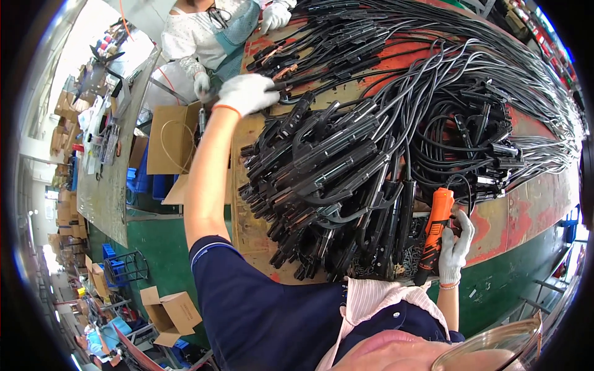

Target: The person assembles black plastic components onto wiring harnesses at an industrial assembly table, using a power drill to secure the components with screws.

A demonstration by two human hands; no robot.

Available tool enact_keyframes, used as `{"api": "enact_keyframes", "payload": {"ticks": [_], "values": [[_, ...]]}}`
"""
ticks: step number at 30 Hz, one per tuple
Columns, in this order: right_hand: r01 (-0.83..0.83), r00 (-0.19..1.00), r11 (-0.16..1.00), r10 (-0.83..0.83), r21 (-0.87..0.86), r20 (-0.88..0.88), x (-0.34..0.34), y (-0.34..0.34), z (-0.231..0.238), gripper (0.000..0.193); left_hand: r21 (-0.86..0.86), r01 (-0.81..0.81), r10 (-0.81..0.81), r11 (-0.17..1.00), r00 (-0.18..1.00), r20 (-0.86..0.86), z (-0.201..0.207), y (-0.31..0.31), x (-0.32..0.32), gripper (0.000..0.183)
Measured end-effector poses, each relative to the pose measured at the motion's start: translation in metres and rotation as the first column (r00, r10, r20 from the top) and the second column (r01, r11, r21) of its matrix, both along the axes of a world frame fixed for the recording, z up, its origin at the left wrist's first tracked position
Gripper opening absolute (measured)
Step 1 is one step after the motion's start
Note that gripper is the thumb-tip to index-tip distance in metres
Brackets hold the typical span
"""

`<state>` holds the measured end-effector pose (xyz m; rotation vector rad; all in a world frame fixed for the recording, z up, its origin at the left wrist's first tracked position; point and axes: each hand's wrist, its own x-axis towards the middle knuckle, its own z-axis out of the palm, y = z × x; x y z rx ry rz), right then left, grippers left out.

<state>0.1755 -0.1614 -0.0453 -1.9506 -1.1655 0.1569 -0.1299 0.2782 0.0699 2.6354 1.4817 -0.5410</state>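
Heap (pixel 328 173) of black handles lies between the hands: at its far-left edge the left hand (pixel 246 94) seems to grasp a slim black part (pixel 282 86), and at its right the right hand (pixel 456 241) lies against an orange power driver (pixel 438 213), its closure impossible to tell. Good handling probably means lifting the part free of the heap without snagging cables (pixel 411 86), keeping the driver steady beside it.

Cables (pixel 476 57) on table (pixel 249 238), tool (pixel 439 213) right, carton (pixel 164 139) left

The power tool (pixel 435 230) is orange and black, the floor (pixel 495 281) green.
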Motion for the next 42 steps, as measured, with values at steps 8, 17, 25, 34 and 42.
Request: {"api": "enact_keyframes", "payload": {"ticks": [8, 17, 25, 34, 42], "values": [[-0.047, 0.997, 0.999, 0.046, -0.008, -0.058, 0.005, 0.001, 0.001, 0.048, 0.543, 0.245, -0.308, 0.803, 0.951, 0.026, 0.036, 0.017, 0.014, 0.038], [-0.019, 0.996, 1.0, 0.019, 0.005, -0.088, 0.003, -0.002, -0.001, 0.049, 0.266, -0.247, 0.205, 0.932, 0.963, 0.175, -0.064, 0.017, -0.028, 0.034], [0.009, 0.999, 1.0, -0.01, -0.026, -0.039, 0.005, -0.003, -0.006, 0.046, 0.47, 0.226, -0.414, 0.853, 0.843, 0.345, -0.11, 0.012, -0.075, 0.056], [-0.007, 0.999, 0.999, 0.008, -0.037, 0.039, 0.002, -0.002, -0.006, 0.042, 0.076, 0.285, -0.274, 0.955, 0.953, -0.129, -0.083, 0.012, -0.014, 0.027], [-0.013, 0.999, 1.0, 0.012, 0.013, 0.049, 0.001, 0.0, -0.004, 0.041, 0.169, 0.083, -0.028, 0.982, 0.953, -0.302, -0.104, 0.038, 0.0, 0.028]]}}
